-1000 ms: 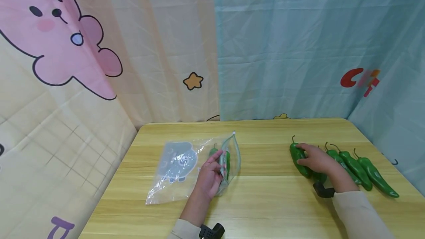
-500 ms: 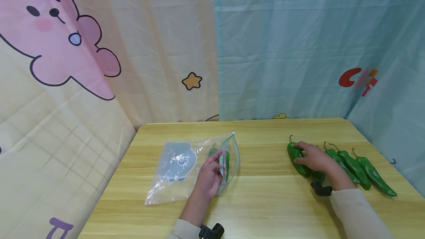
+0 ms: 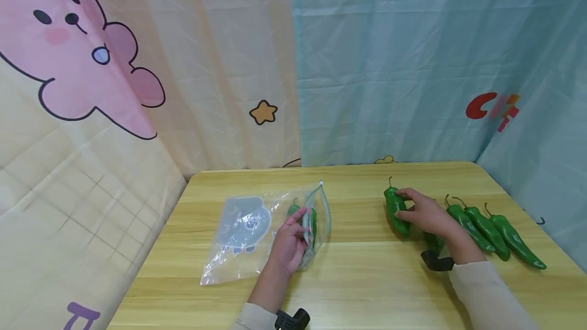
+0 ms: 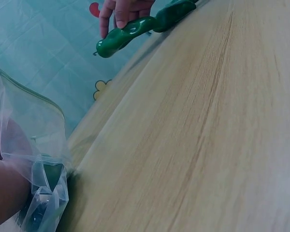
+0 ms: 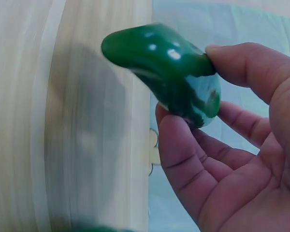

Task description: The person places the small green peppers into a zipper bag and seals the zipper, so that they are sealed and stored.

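Note:
A clear zip bag (image 3: 215, 264) lies flat on the table with its mouth spread toward the right. My left hand (image 3: 288, 248) holds the bag at its opening, index finger stretched along the plastic. Inside, near the mouth, green peppers (image 3: 314, 227) show partly behind that hand. My right hand (image 3: 426, 215) pinches a long green chili pepper (image 3: 394, 210) between thumb and fingers, stem pointing away. In the right wrist view this pepper (image 5: 145, 48) is raised, its shadow on the wood. Another pepper (image 3: 432, 242) lies partly hidden under the right wrist.
Three more green peppers (image 3: 487, 233) lie side by side at the right of the wooden table (image 3: 362, 279). Bare wood separates the bag from the right hand. Printed curtains (image 3: 390, 75) stand behind the table's far edge.
My right hand has lifted the pepper and shifted it a little to the left, away from the one under the wrist. The left hand and the bag have stayed put.

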`<state>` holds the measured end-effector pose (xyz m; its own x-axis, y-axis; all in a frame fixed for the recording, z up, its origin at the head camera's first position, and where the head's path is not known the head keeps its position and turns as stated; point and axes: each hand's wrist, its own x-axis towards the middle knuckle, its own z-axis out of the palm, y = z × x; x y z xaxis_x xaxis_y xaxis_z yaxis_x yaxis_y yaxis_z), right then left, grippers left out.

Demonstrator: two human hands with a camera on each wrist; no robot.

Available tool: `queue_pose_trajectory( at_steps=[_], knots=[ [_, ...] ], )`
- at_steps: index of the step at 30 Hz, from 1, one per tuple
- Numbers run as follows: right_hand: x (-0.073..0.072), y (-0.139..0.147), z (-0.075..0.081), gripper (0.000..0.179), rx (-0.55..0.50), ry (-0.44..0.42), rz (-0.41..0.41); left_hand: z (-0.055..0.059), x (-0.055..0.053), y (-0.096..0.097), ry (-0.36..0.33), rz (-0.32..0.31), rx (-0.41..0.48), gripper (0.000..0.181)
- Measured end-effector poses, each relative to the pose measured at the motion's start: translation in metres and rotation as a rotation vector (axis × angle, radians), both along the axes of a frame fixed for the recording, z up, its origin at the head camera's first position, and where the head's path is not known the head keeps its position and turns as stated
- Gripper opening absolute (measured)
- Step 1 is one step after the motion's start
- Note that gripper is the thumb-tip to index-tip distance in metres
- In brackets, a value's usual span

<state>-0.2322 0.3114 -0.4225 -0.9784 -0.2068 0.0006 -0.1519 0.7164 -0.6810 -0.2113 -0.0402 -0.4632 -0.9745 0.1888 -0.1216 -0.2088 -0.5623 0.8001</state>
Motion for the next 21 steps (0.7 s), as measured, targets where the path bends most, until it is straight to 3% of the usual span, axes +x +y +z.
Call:
queue_pose_trajectory(
  at_steps=[10,21],
  knots=[
    [-0.005,-0.019,-0.001,0.065,-0.107,0.0,0.034,-0.001,0.0,-0.002,0.003,-0.003,0.011,0.06],
    [-0.011,-0.04,-0.013,0.063,-0.174,-0.005,0.056,0.002,0.001,-0.002,-0.002,-0.012,-0.002,0.061]
  ],
)
